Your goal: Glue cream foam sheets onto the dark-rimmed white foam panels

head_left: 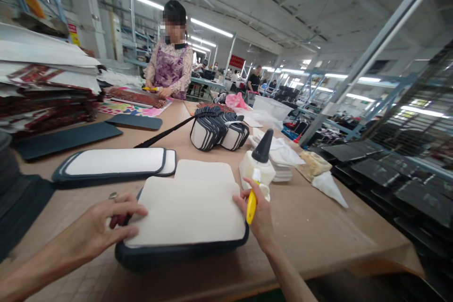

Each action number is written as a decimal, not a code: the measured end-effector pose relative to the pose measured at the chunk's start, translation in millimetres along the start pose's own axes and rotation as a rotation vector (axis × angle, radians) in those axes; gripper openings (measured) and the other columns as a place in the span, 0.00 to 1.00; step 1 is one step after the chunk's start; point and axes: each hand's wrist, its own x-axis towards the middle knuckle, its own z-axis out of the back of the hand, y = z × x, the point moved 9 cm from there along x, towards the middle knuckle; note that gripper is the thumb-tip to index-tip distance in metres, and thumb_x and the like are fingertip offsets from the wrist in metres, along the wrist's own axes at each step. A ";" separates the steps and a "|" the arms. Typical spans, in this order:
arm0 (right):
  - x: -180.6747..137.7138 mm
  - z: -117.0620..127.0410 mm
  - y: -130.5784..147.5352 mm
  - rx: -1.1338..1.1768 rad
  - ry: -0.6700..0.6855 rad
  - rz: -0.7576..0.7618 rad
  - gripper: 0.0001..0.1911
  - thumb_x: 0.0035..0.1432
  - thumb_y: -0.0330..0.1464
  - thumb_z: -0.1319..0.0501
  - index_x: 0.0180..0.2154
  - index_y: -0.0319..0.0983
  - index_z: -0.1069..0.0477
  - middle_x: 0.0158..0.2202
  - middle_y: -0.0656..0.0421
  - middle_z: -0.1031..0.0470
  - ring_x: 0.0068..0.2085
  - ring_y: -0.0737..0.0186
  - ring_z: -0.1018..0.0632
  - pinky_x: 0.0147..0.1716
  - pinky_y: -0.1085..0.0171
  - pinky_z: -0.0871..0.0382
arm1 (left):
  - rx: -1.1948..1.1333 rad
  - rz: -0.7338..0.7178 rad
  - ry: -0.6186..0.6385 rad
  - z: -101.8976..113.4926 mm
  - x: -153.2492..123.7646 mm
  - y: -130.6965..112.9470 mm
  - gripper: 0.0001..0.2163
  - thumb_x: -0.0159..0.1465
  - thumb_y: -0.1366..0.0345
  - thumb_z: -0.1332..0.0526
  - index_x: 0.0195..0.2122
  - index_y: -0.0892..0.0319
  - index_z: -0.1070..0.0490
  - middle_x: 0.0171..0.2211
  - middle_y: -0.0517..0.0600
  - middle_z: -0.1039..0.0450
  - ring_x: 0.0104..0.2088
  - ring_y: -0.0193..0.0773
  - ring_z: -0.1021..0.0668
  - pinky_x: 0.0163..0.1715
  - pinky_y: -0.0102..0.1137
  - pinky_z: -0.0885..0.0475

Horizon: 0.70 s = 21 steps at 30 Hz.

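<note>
In front of me a white rounded-corner panel (187,212) lies on a dark-edged padded piece (170,255). My left hand (111,219) grips the panel's left edge, thumb and index finger on top, other fingers bent at the side. A yellow-handled tool (251,205) with a white end sits in my right hand (261,214), whose fingertips also touch the panel's right edge. Another white panel (205,169) shows partly behind the first. Just beyond my right hand stands a white glue bottle (247,170) with a black cone nozzle (264,146).
Longer white-topped, dark-edged pieces (116,161) lie at the left. Strapped bundles of dark-edged pads (208,132) stand further back beside dark flat panels (71,139). Stacked sheets (42,75) rise at far left. Across the table (318,236) a co-worker (171,56) holds something yellow.
</note>
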 end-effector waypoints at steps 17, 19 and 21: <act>3.3 0.1 -7.8 0.032 0.022 -0.007 0.24 0.50 0.38 0.38 0.48 0.38 0.36 0.26 0.64 0.33 0.26 0.66 0.30 0.28 0.67 0.33 | 0.019 0.015 0.067 -4.4 1.3 3.5 0.13 0.55 0.61 0.43 0.39 0.55 0.25 0.33 0.46 0.31 0.30 0.36 0.30 0.34 0.27 0.35; 4.0 -0.1 -7.0 0.020 0.021 -0.004 0.24 0.50 0.39 0.38 0.48 0.39 0.36 0.26 0.64 0.32 0.26 0.66 0.29 0.28 0.67 0.33 | 0.015 0.003 0.061 -2.9 1.0 0.2 0.12 0.56 0.61 0.43 0.39 0.55 0.25 0.33 0.46 0.32 0.31 0.36 0.30 0.34 0.27 0.35; 3.7 -1.4 -5.8 0.020 0.029 0.003 0.24 0.50 0.39 0.38 0.48 0.39 0.35 0.25 0.63 0.32 0.25 0.66 0.29 0.27 0.67 0.33 | 0.014 -0.013 0.029 -0.2 0.1 -4.2 0.11 0.56 0.63 0.43 0.38 0.55 0.25 0.33 0.45 0.32 0.30 0.35 0.31 0.33 0.26 0.35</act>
